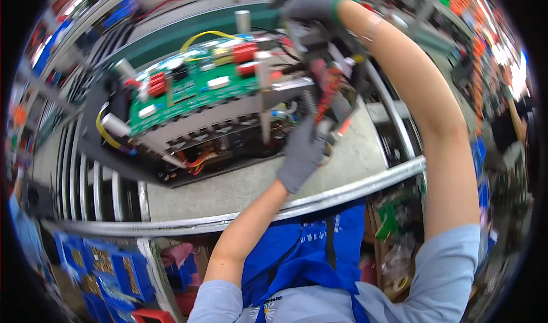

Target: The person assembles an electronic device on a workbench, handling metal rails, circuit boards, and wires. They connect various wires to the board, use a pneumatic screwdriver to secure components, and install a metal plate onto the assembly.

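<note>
A black metal chassis (222, 175) carries a green circuit board (194, 98) with red and white components and standing white posts. My left hand (301, 156), in a grey glove, is at the near right end of the chassis. Its fingers close around something among the wires and parts there, which I cannot make out. Beside it run red braided wires (326, 91). My right hand (313, 2), also gloved, reaches over the chassis to its far right corner. Motion smears its fingers, and what they touch is hidden.
The chassis stands on a pale worktop (342, 166) with a metal rail (240, 220) along the near edge. Rollers (85, 174) lie at the left. Blue bins (128, 271) of small parts hang below left. Another person (511, 117) stands at the far right.
</note>
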{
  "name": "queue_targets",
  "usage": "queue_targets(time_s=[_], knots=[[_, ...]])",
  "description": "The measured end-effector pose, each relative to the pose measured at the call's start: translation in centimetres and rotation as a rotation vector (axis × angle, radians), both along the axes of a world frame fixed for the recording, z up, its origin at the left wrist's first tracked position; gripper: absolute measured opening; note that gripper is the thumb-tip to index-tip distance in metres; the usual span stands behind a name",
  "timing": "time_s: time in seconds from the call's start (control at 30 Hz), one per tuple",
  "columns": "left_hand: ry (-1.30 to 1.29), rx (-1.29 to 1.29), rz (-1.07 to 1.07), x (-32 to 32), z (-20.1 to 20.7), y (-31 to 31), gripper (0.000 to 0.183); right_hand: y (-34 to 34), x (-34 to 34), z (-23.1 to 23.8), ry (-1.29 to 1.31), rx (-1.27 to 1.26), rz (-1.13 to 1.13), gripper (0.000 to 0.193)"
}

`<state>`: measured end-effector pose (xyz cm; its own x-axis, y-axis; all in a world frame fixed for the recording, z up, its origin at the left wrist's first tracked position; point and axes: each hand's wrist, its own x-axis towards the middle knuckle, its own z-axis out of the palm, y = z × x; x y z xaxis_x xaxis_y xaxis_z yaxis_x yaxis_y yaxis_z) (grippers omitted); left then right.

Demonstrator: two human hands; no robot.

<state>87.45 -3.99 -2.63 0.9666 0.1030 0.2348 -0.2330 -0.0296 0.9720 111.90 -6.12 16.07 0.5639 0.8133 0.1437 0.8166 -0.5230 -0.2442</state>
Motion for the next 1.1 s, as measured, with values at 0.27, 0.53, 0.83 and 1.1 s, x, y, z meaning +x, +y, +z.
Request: queue_targets(time_s=[0.27, 0.53, 0.83, 1.1], knots=[[0.169, -0.137, 0.029, -0.2, -0.9, 0.5, 0.038, -1.1, -3.7, -2.0, -0.198, 0.363, -0.110, 0.030], [-0.230, 0.500, 0.420, -12.3, -3.8, 0.0, 0.051, -20.7, -20.8, -2.3, -0.817, 0.582, -0.085, 0.027], [0.118, 0.346, 0.187, -20.3, -10.5, 0.1, 0.050, -66.5, -38.8, -16.2, -0.412, 0.380, -1.735, 0.042], [0.170, 0.187, 0.081, -16.2, -7.4, -4.8, 0.040, -75.8, -48.6, -21.6, 0.124, 0.254, -1.998, 0.045]])
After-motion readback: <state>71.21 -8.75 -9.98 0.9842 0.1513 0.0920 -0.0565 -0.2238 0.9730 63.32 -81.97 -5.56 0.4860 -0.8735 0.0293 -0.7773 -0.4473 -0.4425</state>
